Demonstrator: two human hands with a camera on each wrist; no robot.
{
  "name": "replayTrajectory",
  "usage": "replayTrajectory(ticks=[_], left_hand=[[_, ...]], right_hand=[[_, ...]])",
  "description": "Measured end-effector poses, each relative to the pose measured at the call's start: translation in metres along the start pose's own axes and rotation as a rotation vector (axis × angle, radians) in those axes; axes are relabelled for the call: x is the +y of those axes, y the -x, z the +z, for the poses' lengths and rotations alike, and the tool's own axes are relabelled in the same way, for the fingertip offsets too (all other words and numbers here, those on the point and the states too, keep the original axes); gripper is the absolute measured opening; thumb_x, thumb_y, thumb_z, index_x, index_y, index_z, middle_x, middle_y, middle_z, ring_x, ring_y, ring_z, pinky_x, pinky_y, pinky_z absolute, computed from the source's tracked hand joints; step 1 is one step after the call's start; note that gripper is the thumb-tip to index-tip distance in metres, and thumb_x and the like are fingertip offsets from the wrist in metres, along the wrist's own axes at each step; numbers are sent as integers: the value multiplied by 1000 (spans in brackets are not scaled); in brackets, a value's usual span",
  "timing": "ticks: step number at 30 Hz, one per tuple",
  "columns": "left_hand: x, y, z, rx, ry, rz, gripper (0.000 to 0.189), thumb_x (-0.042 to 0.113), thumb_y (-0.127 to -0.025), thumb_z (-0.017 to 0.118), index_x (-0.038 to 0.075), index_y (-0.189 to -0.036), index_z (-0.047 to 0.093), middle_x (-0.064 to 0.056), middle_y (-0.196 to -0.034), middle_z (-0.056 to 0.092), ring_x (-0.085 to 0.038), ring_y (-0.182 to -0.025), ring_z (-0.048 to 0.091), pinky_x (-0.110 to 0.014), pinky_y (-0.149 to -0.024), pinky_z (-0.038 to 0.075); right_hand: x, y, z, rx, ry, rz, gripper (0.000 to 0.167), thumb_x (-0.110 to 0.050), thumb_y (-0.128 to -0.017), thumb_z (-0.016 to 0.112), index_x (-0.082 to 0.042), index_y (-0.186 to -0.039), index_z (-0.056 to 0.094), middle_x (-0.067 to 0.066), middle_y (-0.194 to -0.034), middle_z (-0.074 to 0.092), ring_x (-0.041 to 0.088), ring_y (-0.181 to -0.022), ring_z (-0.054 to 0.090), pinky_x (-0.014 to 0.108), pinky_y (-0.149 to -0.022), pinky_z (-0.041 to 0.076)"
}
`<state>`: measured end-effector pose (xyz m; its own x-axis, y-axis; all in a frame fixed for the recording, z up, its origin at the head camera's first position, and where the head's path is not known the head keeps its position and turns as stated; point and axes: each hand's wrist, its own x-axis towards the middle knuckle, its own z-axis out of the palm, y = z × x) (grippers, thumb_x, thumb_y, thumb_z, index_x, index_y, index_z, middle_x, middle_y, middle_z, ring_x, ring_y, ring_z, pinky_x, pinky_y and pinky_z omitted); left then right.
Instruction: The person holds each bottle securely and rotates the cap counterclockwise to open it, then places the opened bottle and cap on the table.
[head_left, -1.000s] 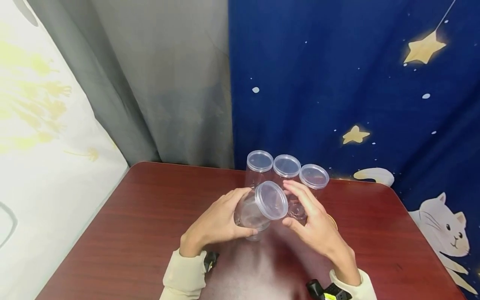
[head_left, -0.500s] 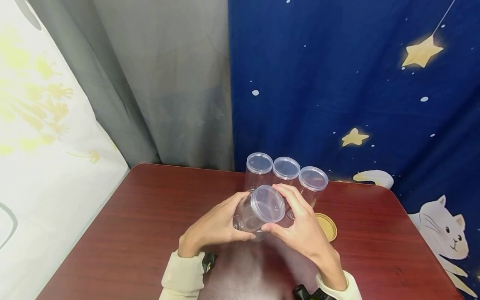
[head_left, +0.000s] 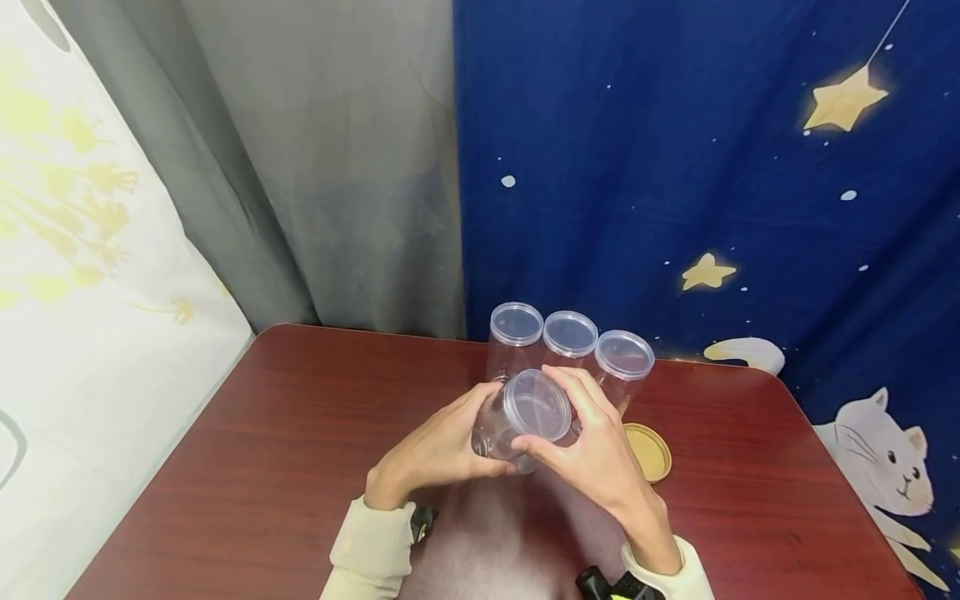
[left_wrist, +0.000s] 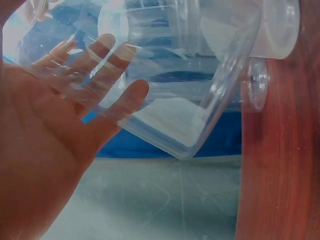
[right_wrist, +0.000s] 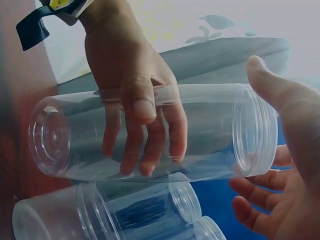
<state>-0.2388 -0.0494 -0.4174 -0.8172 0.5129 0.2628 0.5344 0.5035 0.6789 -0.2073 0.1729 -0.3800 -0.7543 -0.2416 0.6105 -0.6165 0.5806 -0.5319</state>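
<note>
Clear jar: I had this jar point(right_wrist: 207, 131) tilted above the table point(head_left: 337, 400), in front of the standing row, its capped end up and toward my right.
Left hand: my left hand point(head_left: 442, 442) was wrapped round the jar's body, thumb opposite the fingers.
Right hand: my right hand point(head_left: 600, 458) curved round the frosted lid point(head_left: 537, 406), gripping its rim.
Standing row: three lidded jars point(head_left: 570, 335) stood side by side behind.
Gold disc: it point(head_left: 648, 452) lay on the table, right of my hands.
</note>
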Motion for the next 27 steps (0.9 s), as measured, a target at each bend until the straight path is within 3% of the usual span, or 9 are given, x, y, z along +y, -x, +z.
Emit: replayTrajectory(ticks=[11,16,27], left_hand=[[-9,-4,4,-9,33,45,88,38,-71,88,23,-144,42,11,-132,53,-4,-114,54,-31,-99,47],[-13,-4,5,-26,74,55,87,34,-71,88,24,-144,42,11,-129,54,-5,-113,55,-30,-98,48],[-17,-3,6,-59,134,31,87,29,-70,89,25,-143,41,13,-130,54,-4,-114,54,-30,-99,47]], right_hand=[[5,0,5,18,30,-11,78,-33,-65,91,-11,-133,60,0,-127,61,18,-119,54,28,-97,41],[7,-1,7,24,10,-24,77,-31,-63,93,-12,-131,62,-1,-125,62,17,-116,55,25,-95,42],[10,-2,4,-50,-72,-69,84,-22,-63,94,-16,-138,57,0,-133,59,18,-119,53,22,-97,40]])
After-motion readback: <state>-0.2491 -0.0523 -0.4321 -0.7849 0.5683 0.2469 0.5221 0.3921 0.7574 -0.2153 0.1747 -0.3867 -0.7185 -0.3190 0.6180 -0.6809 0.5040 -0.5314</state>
